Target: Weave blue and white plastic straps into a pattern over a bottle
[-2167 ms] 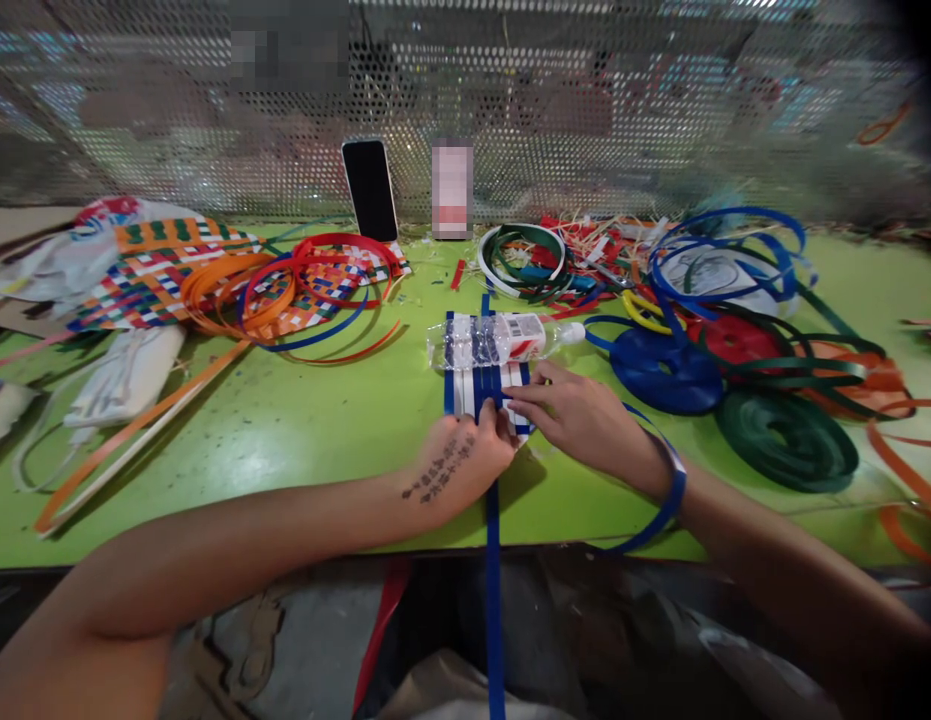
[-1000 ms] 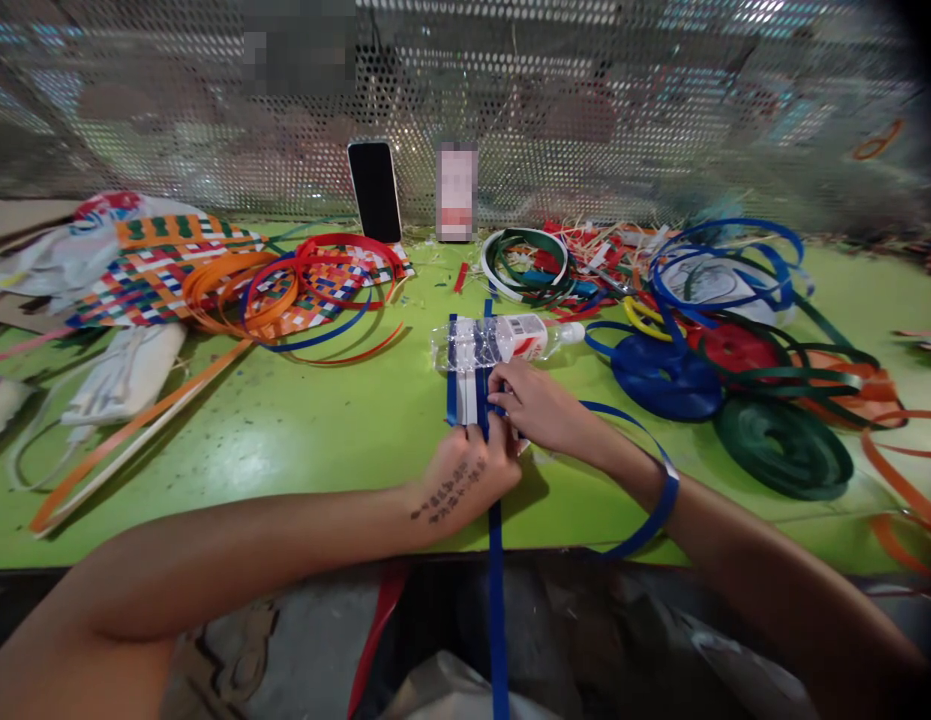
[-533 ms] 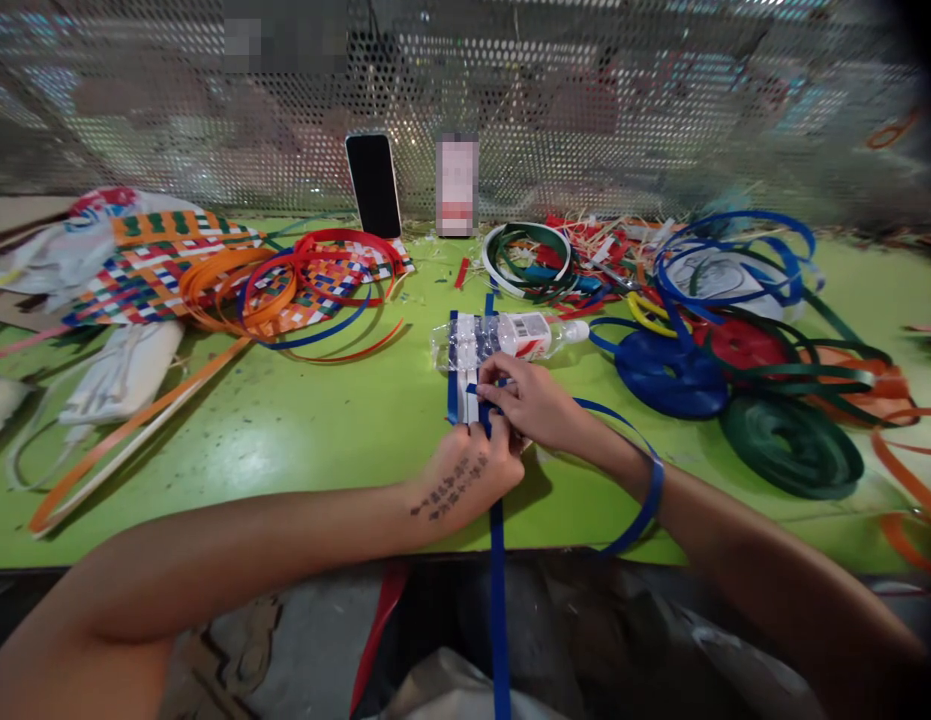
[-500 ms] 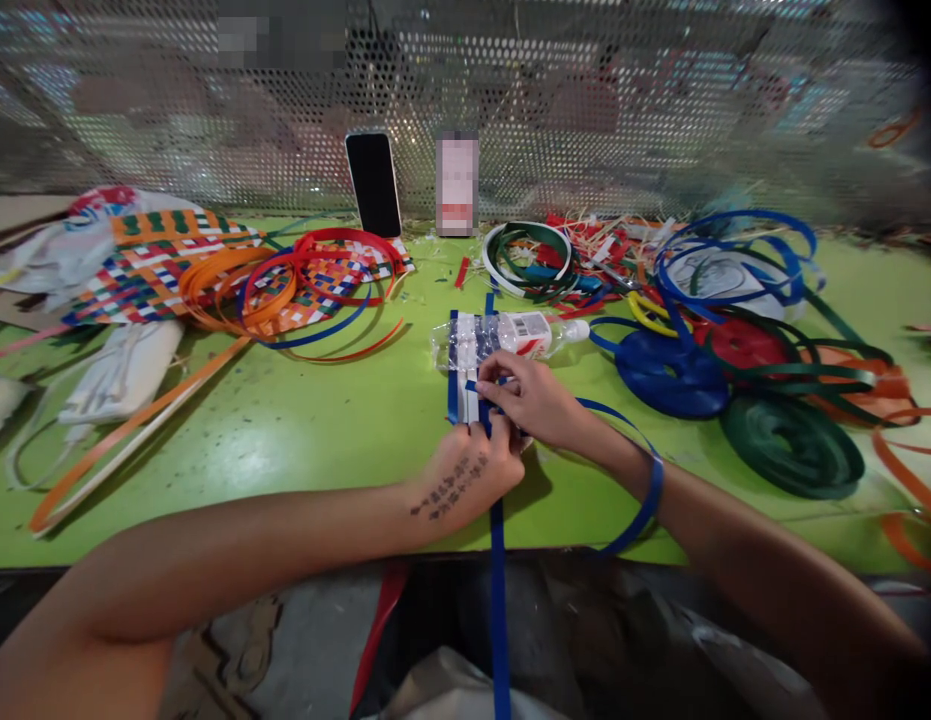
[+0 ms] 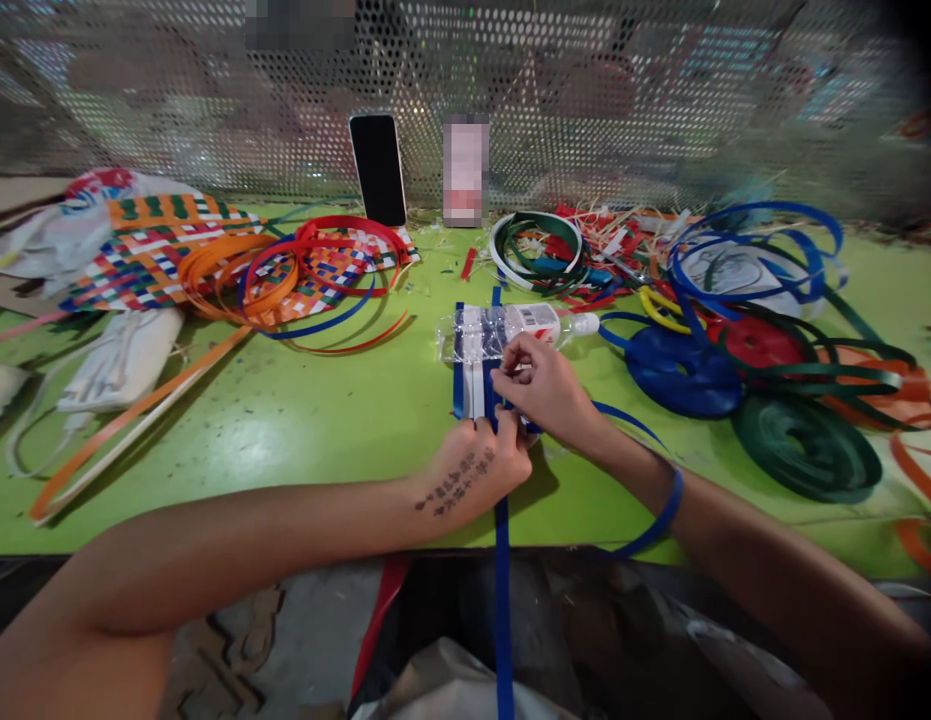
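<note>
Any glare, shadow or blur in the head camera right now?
Head view: pale sheen on the green table; dark shadow just right of the left hand; black upper-right corner; pinkish upright object pixelated; background behind the perforated mesh too blurred to make out.

Nothing legible rn: label on the clear bottle (image 5: 476, 335) shows a barcode + red print, too sm. to read; dark chars. on back of L hand (image 5: 476, 465), blurred; red/blue print on plastic bag (image 5: 97, 190), illegible too.
</note>
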The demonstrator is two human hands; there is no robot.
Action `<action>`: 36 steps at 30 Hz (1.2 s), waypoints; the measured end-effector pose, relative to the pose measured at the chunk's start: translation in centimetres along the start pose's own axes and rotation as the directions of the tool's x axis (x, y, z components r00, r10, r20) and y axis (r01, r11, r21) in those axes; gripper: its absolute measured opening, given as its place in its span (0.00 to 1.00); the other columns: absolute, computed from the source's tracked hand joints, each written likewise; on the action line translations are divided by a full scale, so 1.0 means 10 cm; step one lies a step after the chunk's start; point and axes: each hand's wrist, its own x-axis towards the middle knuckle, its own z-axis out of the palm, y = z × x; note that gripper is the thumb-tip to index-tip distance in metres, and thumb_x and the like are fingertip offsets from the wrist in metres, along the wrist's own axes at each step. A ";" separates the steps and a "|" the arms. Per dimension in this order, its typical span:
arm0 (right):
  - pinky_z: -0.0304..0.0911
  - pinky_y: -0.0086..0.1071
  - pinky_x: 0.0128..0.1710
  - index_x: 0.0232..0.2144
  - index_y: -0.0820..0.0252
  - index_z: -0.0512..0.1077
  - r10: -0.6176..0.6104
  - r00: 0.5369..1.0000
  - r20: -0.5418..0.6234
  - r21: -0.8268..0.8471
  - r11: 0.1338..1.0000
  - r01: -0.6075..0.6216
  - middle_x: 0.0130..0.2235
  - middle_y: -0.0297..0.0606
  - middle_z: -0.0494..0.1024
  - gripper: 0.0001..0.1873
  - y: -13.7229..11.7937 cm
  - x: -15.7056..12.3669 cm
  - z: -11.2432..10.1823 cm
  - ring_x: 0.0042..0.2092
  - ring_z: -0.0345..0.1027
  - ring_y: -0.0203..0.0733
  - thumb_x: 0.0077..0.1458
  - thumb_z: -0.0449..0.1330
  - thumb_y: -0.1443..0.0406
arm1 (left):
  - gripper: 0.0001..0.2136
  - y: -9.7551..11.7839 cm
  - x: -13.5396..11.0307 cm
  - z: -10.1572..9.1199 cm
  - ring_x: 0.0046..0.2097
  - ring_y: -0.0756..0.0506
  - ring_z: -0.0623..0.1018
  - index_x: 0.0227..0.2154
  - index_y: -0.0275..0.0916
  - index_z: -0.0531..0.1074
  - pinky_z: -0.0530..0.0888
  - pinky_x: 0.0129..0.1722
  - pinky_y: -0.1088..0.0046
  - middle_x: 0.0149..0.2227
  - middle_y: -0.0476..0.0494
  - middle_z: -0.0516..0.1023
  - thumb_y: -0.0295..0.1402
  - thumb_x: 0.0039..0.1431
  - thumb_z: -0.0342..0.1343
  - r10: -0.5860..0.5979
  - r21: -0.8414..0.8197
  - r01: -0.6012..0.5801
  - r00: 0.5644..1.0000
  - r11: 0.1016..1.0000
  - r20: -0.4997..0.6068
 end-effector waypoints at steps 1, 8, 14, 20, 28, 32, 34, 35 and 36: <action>0.57 0.31 0.26 0.35 0.53 0.65 0.017 1.000 0.013 -0.017 1.000 -0.017 0.29 0.28 0.72 0.10 0.00 -0.01 -0.01 0.25 0.63 0.33 0.56 0.65 0.64 | 0.15 0.00 0.00 0.00 0.33 0.40 0.83 0.43 0.31 0.80 0.68 0.27 0.67 0.41 0.32 0.81 0.15 0.68 0.48 0.000 0.006 0.000 1.000 1.000 -0.014; 0.60 0.34 0.28 0.37 0.56 0.74 -0.011 0.998 0.054 -0.123 0.992 0.017 0.28 0.31 0.78 0.04 -0.01 -0.02 -0.05 0.24 0.65 0.35 0.60 0.65 0.63 | 0.10 -0.01 0.02 0.03 0.28 0.43 0.79 0.35 0.36 0.78 0.65 0.24 0.69 0.34 0.40 0.78 0.17 0.65 0.55 0.007 0.002 -0.006 0.997 1.000 -0.076; 0.69 0.42 0.47 0.41 0.57 0.79 -0.164 0.984 0.068 -0.316 0.932 0.177 0.44 0.43 0.85 0.05 -0.06 -0.01 -0.04 0.44 0.77 0.48 0.61 0.67 0.68 | 0.12 -0.01 0.00 0.05 0.27 0.41 0.80 0.40 0.34 0.82 0.71 0.24 0.68 0.37 0.36 0.82 0.17 0.64 0.53 0.014 0.049 -0.007 0.990 0.999 -0.140; 0.69 0.41 0.48 0.38 0.56 0.78 -0.141 0.985 0.100 -0.274 0.948 0.163 0.42 0.40 0.83 0.04 -0.05 -0.02 -0.04 0.44 0.76 0.48 0.61 0.65 0.70 | 0.15 -0.02 0.01 0.05 0.27 0.40 0.81 0.39 0.34 0.83 0.72 0.23 0.67 0.39 0.33 0.84 0.17 0.66 0.52 0.006 0.022 -0.003 0.994 1.000 -0.110; 0.68 0.40 0.42 0.38 0.54 0.75 -0.151 0.974 0.167 -0.126 0.977 0.173 0.39 0.38 0.81 0.04 0.02 -0.01 -0.08 0.41 0.74 0.46 0.66 0.60 0.65 | 0.14 -0.01 0.03 0.05 0.28 0.39 0.81 0.38 0.35 0.82 0.68 0.23 0.66 0.36 0.36 0.82 0.17 0.66 0.51 0.000 -0.015 -0.001 0.997 1.000 -0.080; 0.69 0.38 0.38 0.39 0.54 0.75 -0.117 0.989 0.089 -0.067 0.990 0.123 0.39 0.37 0.81 0.05 0.10 0.00 -0.05 0.40 0.75 0.45 0.65 0.64 0.60 | 0.14 -0.01 0.03 0.07 0.28 0.40 0.81 0.39 0.35 0.81 0.66 0.23 0.67 0.36 0.37 0.80 0.17 0.67 0.51 0.004 -0.003 -0.004 0.996 1.000 -0.093; 0.69 0.37 0.36 0.39 0.54 0.75 -0.093 0.995 0.038 -0.055 0.994 0.095 0.38 0.36 0.80 0.07 0.11 -0.01 -0.03 0.37 0.75 0.43 0.63 0.67 0.58 | 0.13 0.00 0.02 0.07 0.28 0.40 0.81 0.39 0.35 0.81 0.66 0.23 0.67 0.36 0.36 0.80 0.17 0.66 0.51 0.009 0.015 -0.007 0.995 1.000 -0.096; 0.68 0.37 0.35 0.39 0.54 0.74 -0.085 0.996 0.026 -0.051 0.995 0.086 0.37 0.36 0.80 0.08 0.11 -0.01 -0.03 0.35 0.74 0.42 0.63 0.67 0.58 | 0.13 0.00 0.02 0.07 0.28 0.40 0.80 0.39 0.34 0.80 0.66 0.23 0.67 0.36 0.36 0.80 0.16 0.66 0.51 0.009 0.024 -0.007 0.995 1.000 -0.097; 0.68 0.36 0.34 0.39 0.54 0.74 -0.078 0.997 0.023 -0.049 0.996 0.079 0.37 0.35 0.79 0.08 0.10 -0.02 -0.02 0.34 0.74 0.41 0.62 0.68 0.58 | 0.13 0.00 0.02 0.07 0.28 0.41 0.80 0.39 0.34 0.80 0.66 0.23 0.67 0.36 0.36 0.80 0.16 0.66 0.51 0.009 0.031 -0.006 0.995 1.000 -0.099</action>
